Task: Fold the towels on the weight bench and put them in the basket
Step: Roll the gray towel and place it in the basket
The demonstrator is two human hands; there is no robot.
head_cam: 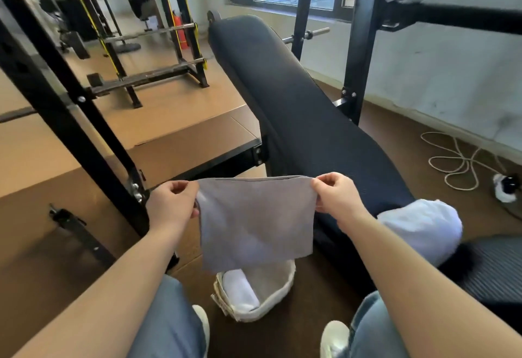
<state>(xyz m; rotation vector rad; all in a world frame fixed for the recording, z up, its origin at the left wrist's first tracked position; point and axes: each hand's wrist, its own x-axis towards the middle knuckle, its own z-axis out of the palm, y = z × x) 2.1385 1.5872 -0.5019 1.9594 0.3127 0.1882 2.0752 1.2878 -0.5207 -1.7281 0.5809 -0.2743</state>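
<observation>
left hand [172,205]: grip pinched on the top left corner of the grey towel [255,220], fingers curled over the edge, thumb toward the camera.
right hand [337,196]: grip pinched on the top right corner of the same towel, knuckles up.
grey towel: held in the air between both hands, not touching the bench [296,109]. Top edge pulled taut, running left-right; looks doubled along that edge, two layers visible. Rest hangs straight down, lower edge slightly slanted, lower on the left. Roughly square, a bit taller than wide; hanging axis vertical.
towel position: in front of the bench's near end, directly above the basket [271,298]; its lower edge covers the basket's far rim in view. Cannot tell whether it touches the rim.
basket: pale, soft-sided, on the dark floor between the person's shoes, just by the bench's near end.
white towel [240,290]: folded or rolled, lies in the basket against its left wall, long axis running away from the camera.
light towel [423,224]: bunched, unfolded, lying on the near right end of the bench, draped over the edge.
bench: black pad, long axis running away from the camera, angled up-left.
</observation>
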